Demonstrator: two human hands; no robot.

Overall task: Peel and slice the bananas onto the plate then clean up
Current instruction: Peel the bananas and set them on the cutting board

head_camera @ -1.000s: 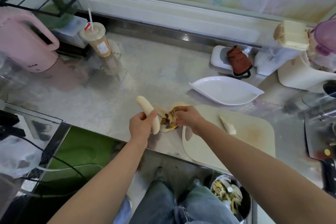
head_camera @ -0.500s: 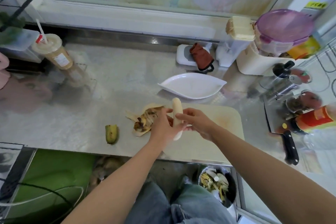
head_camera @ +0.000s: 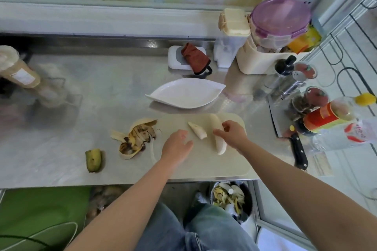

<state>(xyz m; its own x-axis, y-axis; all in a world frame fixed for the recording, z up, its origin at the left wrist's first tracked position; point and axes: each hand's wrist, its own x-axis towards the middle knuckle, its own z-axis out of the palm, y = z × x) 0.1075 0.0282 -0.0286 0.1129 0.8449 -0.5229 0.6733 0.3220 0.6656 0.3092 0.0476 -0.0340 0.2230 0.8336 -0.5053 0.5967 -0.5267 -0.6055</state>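
Note:
A long peeled banana (head_camera: 218,135) lies on the pale cutting board (head_camera: 202,163), and my right hand (head_camera: 233,134) pinches its middle between thumb and fingers. A short peeled banana piece (head_camera: 197,130) rests just to its left on the board. My left hand (head_camera: 177,145) hovers over the board's left part, fingers apart and holding nothing. The white leaf-shaped plate (head_camera: 183,93) stands behind the board with nothing on it. A heap of spotted banana peels (head_camera: 136,138) sits at the board's left edge. A small unpeeled banana stub (head_camera: 93,160) lies further left on the steel counter.
A cleaver (head_camera: 285,126) with a black handle lies right of the board, beside jars and bottles (head_camera: 324,116). A bin (head_camera: 232,197) with peels stands under the counter's front edge. A drink cup (head_camera: 18,71) stands at far left. A red cloth (head_camera: 195,59) lies behind the plate.
The peeled banana went from my left hand to my right and now lies on the cutting board. My left hand has let go and opened.

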